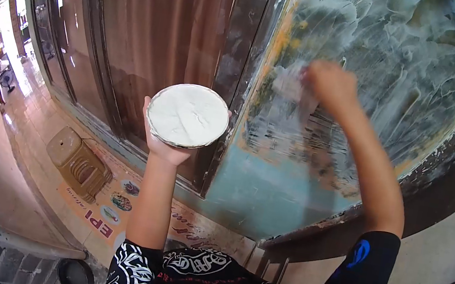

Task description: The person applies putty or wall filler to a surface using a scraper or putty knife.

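My left hand (164, 142) grips a round tin (188, 115) of white paste. Right hand (328, 85) presses a rag (291, 86) on the smeary glass (397, 62), fingers closed on it.

Right hand (330, 87) motion-blurred; its tool (290, 85) unclear.

Open air between round tin (188, 115) and smeared panel (384, 66); door frame (242, 78) close behind.
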Tool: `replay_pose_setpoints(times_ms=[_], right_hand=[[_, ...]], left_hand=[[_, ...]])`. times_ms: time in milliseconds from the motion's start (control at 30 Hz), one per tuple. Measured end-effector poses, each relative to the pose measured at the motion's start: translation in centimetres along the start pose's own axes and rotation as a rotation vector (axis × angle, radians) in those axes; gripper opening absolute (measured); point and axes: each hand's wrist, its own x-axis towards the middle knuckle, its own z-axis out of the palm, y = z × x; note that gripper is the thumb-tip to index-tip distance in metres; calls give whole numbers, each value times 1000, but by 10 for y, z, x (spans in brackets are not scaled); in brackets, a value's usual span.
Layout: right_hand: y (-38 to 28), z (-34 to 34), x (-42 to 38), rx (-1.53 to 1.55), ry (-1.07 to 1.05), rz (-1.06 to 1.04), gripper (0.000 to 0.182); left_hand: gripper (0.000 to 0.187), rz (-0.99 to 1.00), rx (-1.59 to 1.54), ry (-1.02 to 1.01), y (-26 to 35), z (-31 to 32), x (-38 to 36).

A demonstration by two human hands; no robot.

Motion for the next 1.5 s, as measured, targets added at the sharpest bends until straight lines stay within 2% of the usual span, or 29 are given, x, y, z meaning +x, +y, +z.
replay_pose_setpoints(times_ms=[100,200,267,333,400,433,500,567,600,700,733,800,867,900,933,967,1000,1067,1100,1167,1233,1267,1300,1367,1400,1467,1500], right_hand=[[50,-61,32,131,359,187,23],[47,-93,31,261,301,286,26],[10,-76,11,301,225,176,21],[-35,-46,-18,165,-92,31,16],[-60,20,-51,224,-340,-109,14],[-61,35,-57,222,-338,-107,14],[-54,50,-63,8,-322,-178,12],[-21,12,-28,18,-187,-22,12],[3,-9,-13,35,-5,43,10],[57,-76,17,250,358,336,27],[68,-93,19,200,418,373,29],[67,-102,11,381,405,398,27],[42,-70,-9,422,360,128,24],[16,-45,-23,334,291,80,22],[-17,-41,-38,236,-62,65,15],[-40,-13,-56,193,-253,-6,11],[-54,25,-79,243,-343,-128,12],[-68,70,-105,73,-393,-270,12],[-63,67,-100,70,-388,-268,12],[-41,51,-71,-1,-283,-137,12],[2,5,-30,59,18,0,11],[17,-31,-10,-33,31,164,13],[37,-54,2,-1,288,169,20],[58,-91,14,192,444,405,28],[57,-90,10,195,444,405,28],[46,-93,-4,465,376,360,29],[29,-69,-16,456,372,230,23]], left_hand=[[86,10,2,17,1,-2,1],[86,-13,21,-73,3,2,-3],[86,-1,9,-53,5,-6,-4],[86,34,-7,33,7,-14,-3],[86,33,6,0,5,-9,-5],[85,26,-3,12,5,-10,-4],[85,25,-26,43,5,-11,-1],[84,17,-25,16,6,-10,1],[84,5,-27,-4,5,-10,1],[86,12,-16,-5,3,-7,1],[86,19,-9,-8,3,-7,2],[87,18,-17,-21,2,-10,2],[88,-2,-19,-12,2,-8,-1],[88,1,-22,-13,2,-11,-1],[89,18,-16,22,2,-16,1],[89,32,-11,56,2,-18,1],[89,31,-13,53,1,-17,1],[87,-20,-21,-14,0,-12,1],[96,27,-87,8,-3,-14,4],[94,37,-81,16,-4,-11,6],[94,28,-85,34,-5,-9,5],[88,7,-52,17,-5,-10,4],[83,-13,-20,0,-5,-10,4],[83,-17,-22,10,-6,-7,1],[83,-15,-25,21,-5,-7,0],[83,-9,-35,44,-2,-19,0],[87,14,-64,61,-1,-21,0]])
